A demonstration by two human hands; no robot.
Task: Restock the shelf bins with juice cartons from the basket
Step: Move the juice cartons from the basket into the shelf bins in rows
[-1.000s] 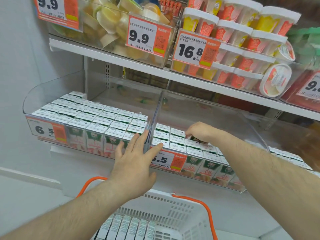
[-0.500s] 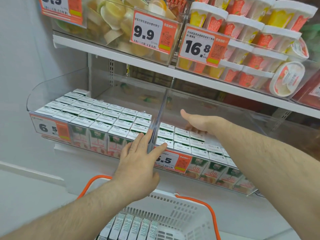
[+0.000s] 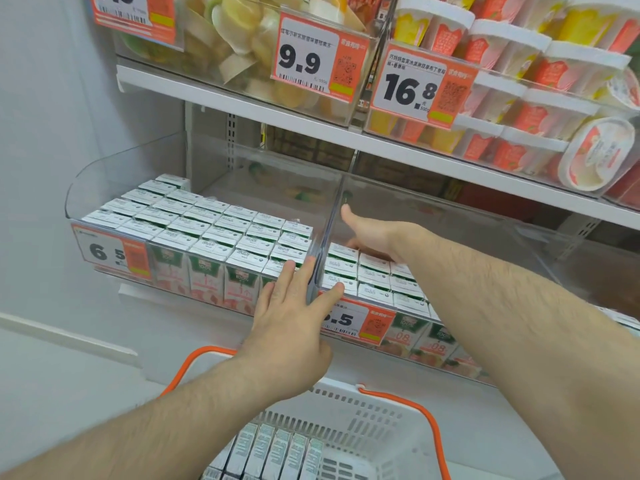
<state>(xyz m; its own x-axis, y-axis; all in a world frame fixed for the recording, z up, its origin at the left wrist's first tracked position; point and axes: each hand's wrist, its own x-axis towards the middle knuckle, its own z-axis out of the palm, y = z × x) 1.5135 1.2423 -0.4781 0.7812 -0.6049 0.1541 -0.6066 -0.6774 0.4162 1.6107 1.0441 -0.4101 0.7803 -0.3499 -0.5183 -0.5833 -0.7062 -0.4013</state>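
juice cartons under open right hand

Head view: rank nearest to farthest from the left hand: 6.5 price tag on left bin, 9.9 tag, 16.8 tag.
From the left hand:
1. Orange-and-white 6.5 price tag, left bin front, to its left.
2. Orange-and-white 9.9 price tag, upper shelf, above.
3. Orange-and-white 16.8 price tag, upper shelf, up and right.

A shop's chilled shelving: white shelves carry clear bins of identical juice cartons and dessert tubs, each fronted by orange price tags reading 9.9 and 16.8, with a shopping basket below.
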